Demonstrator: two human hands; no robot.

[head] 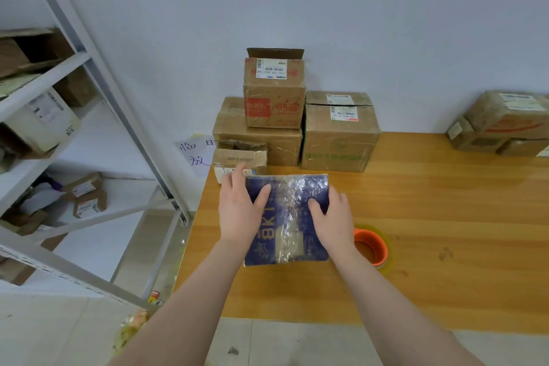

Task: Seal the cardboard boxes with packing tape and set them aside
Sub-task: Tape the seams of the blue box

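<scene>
**Blue box gripped between both hands at the table's near left**

The blue box (286, 217) lies flat on the table (445, 217), its top covered in shiny clear tape, directly between the two hands. The left hand (240, 211) clasps its left edge: the thumb lies across the top and the fingers curl down the far left side. The right hand (332, 217) mirrors it on the right edge, thumb bent onto the top and fingers wrapped over the side. Both forearms reach forward from the bottom of the view, converging on the box.

The tape roll (375, 246), with an orange core, lies flat on the table just right of the right wrist, partly hidden by it.

Beyond the left hand's fingertips sits a small box (239, 159) with torn flaps. Behind it a stack (274, 92) of brown cartons stands against the wall (356, 24); its top carton has one flap raised. More cartons (502, 122) sit at the table's far right, well apart from the hands.

The table is orange-brown wood. A paper note (194, 154) with handwritten characters hangs on the wall by the table's left corner. A grey metal shelf (89, 98) holding cartons and parcels fills the left side, and pale floor (282, 345) shows below the table's near edge.
</scene>
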